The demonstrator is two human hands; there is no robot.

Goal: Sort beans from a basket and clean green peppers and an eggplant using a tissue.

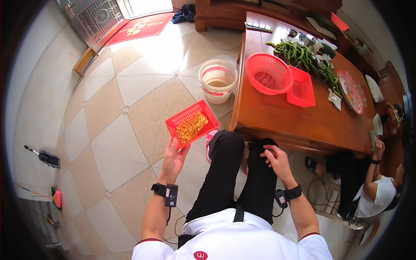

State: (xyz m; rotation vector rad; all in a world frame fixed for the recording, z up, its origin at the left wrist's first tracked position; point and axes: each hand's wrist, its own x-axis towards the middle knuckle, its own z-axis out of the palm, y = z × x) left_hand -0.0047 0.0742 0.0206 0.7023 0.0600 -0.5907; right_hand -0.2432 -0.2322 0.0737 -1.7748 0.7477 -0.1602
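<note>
My left hand (174, 158) grips the near-left edge of a small red plastic basket (209, 113), held out over the tiled floor and tilted a little. Inside it lies a heap of small orange-yellow pieces (191, 128), too small to name surely. Part of the grip is hidden under the basket. Above my right knee, my right hand (277, 160) rests with nothing in it, its fingers loosely bent and apart. Just beyond the basket stands a white bucket (217, 93) with red bands and some murky contents at its bottom.
To the right, a wooden table (264, 110) carries a round red colander (268, 73), a rectangular red basket (301, 89), green peppers or beans (299, 55) and a patterned round tray (352, 92). Another person (375, 190) sits at its far right. A duster (48, 159) is at the left.
</note>
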